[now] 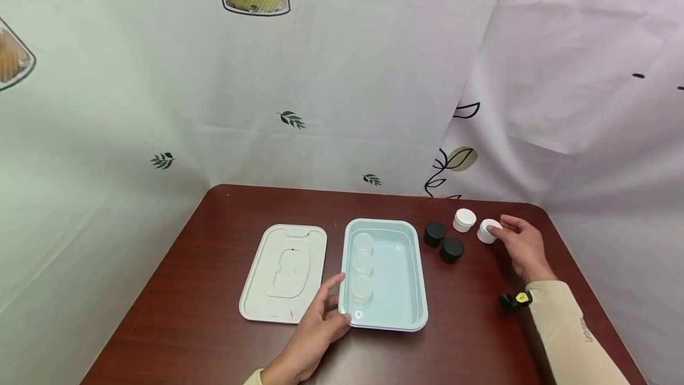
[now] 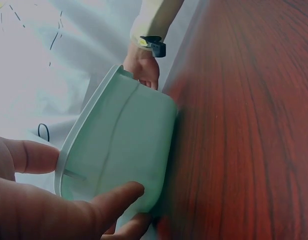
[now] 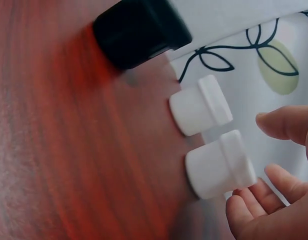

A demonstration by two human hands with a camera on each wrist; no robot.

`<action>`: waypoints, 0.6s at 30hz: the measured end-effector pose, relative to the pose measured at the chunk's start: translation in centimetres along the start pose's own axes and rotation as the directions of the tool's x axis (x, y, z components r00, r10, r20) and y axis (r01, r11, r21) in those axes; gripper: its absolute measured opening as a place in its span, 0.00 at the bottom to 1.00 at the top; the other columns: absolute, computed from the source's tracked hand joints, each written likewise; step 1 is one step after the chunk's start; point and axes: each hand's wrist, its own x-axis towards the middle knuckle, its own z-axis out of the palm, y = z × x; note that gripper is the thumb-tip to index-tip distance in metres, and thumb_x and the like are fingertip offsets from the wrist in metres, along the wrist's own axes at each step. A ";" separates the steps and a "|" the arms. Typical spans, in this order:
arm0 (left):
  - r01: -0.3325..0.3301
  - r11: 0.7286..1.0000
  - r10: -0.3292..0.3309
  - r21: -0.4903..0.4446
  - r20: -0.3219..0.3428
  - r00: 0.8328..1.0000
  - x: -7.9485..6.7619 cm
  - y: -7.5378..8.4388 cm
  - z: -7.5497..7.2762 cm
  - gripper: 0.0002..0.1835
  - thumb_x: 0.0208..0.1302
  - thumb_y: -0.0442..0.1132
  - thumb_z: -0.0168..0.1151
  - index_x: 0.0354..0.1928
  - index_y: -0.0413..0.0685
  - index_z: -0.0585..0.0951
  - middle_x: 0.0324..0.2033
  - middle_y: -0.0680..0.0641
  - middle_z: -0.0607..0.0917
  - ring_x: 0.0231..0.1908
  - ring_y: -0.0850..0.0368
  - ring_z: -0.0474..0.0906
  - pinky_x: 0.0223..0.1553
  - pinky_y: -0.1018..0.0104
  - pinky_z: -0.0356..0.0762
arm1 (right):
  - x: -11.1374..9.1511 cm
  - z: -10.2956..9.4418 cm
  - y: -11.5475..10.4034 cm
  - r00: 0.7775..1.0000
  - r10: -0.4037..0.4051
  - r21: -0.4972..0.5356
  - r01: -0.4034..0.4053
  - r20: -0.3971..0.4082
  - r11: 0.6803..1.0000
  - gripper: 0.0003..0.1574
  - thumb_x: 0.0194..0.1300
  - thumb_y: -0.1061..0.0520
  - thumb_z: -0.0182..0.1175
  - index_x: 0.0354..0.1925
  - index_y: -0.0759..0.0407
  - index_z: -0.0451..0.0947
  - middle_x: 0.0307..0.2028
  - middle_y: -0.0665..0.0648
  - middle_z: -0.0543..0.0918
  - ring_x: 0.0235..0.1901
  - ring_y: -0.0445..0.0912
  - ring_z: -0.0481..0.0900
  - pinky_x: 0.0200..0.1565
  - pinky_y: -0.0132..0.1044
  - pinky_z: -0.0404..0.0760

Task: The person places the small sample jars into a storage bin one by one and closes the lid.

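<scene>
A pale blue-green plastic tray (image 1: 395, 278) stands on the table, with three small clear round cups (image 1: 361, 262) in a row along its left inner side. My left hand (image 1: 315, 328) is at the tray's near left corner. In the left wrist view one digit meets the tray's rim (image 2: 76, 135), while other fingers (image 2: 119, 200) lie fairly straight along the outer wall. My right hand (image 1: 523, 248) is at the nearer white lidded jar (image 1: 488, 232). The right wrist view shows its fingers spread, some right beside that jar (image 3: 221, 167), with the upper digit apart from it.
Another white jar (image 1: 464, 220) stands just left of the first. Two black lidded jars (image 1: 435, 233) (image 1: 452, 250) stand between these and the tray. A flat white lid (image 1: 283, 272) lies left of the tray. Printed fabric (image 1: 342, 76) hangs behind the dark red table (image 1: 181, 325).
</scene>
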 end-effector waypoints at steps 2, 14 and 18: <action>-0.001 1.000 0.001 -0.001 0.003 1.000 0.0 0.0 -0.1 0.43 0.69 0.30 0.58 0.84 0.55 0.56 0.65 0.31 0.70 0.54 0.50 0.79 0.56 0.55 0.83 | 0.1 0.3 0.2 1.000 0.024 -0.006 -0.024 0.001 1.000 0.48 0.71 0.46 0.69 0.78 0.65 0.64 0.60 0.55 0.74 0.45 0.30 0.72 0.44 0.21 0.79; -0.010 1.000 0.010 0.011 0.004 1.000 0.1 -0.2 -0.1 0.43 0.69 0.30 0.57 0.84 0.56 0.56 0.65 0.31 0.71 0.54 0.50 0.79 0.57 0.56 0.82 | 0.1 1.0 1.4 0.999 0.046 0.032 -0.047 0.009 0.998 0.46 0.72 0.49 0.68 0.77 0.67 0.63 0.53 0.50 0.78 0.38 0.25 0.76 0.42 0.20 0.80; -0.012 1.000 0.012 0.010 0.000 1.000 0.1 -0.2 -0.1 0.43 0.69 0.30 0.57 0.84 0.56 0.56 0.65 0.31 0.71 0.54 0.50 0.79 0.57 0.57 0.82 | 0.2 1.0 1.3 0.999 0.044 0.025 -0.044 0.015 0.999 0.46 0.72 0.48 0.68 0.77 0.68 0.64 0.57 0.54 0.77 0.39 0.25 0.75 0.42 0.19 0.79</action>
